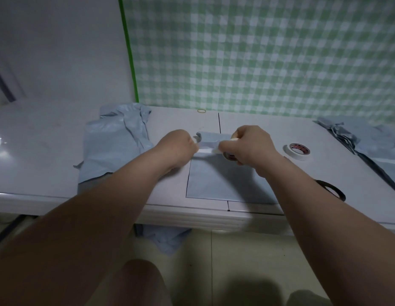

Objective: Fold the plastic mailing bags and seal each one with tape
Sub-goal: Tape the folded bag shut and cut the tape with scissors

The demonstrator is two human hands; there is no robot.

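Observation:
A grey-blue plastic mailing bag lies flat on the white table, its far end folded over. My right hand grips a roll of tape just above the fold. My left hand pinches the free end of a pale tape strip stretched between the two hands across the folded edge.
A heap of crumpled mailing bags lies left of my hands. More bags lie at the right. A white tape roll and a dark tape roll sit to the right. A rubber band lies near the checked wall.

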